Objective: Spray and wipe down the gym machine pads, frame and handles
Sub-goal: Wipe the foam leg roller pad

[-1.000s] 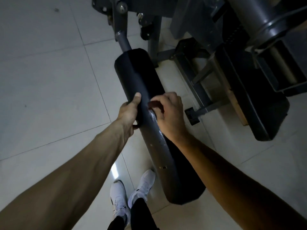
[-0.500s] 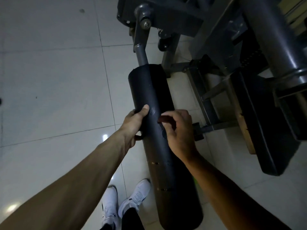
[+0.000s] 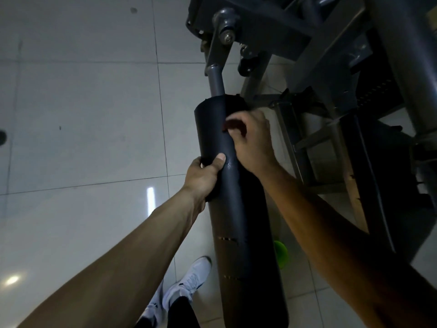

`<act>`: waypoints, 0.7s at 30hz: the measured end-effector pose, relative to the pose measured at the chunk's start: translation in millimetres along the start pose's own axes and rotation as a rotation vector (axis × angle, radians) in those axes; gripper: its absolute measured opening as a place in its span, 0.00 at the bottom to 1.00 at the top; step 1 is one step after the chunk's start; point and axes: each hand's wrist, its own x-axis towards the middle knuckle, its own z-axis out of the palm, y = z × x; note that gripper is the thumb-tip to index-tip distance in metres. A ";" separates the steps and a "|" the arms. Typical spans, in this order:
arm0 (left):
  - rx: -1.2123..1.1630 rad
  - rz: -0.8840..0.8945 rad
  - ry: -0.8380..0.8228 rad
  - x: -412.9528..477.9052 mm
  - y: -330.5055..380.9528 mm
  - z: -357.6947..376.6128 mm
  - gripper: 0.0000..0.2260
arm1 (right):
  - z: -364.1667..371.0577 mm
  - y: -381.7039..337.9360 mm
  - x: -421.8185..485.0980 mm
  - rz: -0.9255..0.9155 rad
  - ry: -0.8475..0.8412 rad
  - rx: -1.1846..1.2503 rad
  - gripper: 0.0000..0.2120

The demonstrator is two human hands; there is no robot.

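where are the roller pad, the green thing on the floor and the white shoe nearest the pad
roller pad [image 3: 212, 129]: head view, upper lit side.
green thing [image 3: 281, 254]: head view, middle of the visible part.
white shoe [image 3: 191, 275]: head view, top of the toe.

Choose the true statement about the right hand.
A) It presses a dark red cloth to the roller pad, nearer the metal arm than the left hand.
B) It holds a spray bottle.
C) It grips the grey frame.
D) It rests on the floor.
A: the right hand pinches a dark red cloth against the roller pad, beyond the gripping left hand.
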 end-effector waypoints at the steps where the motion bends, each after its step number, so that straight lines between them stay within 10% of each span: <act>1: 0.002 0.010 -0.003 -1.5 0.2 0.3 0.21 | -4.4 4.6 -14.1 -0.047 -0.034 -0.013 0.12; 8: 0.030 0.020 -0.026 -19.9 -7.7 -5.4 0.17 | 13.0 0.1 43.4 0.160 0.148 0.127 0.10; 12: 0.116 -0.049 -0.075 -44.7 -49.6 -15.8 0.18 | 0.8 9.5 -36.5 0.119 0.074 0.073 0.12; 16: 0.185 -0.190 -0.147 -70.5 -97.4 -24.4 0.41 | -16.8 20.1 -142.8 0.139 0.051 0.063 0.12; 21: 0.167 -0.226 -0.177 -97.2 -117.8 -14.7 0.32 | -21.5 33.5 -262.3 0.196 0.054 0.083 0.10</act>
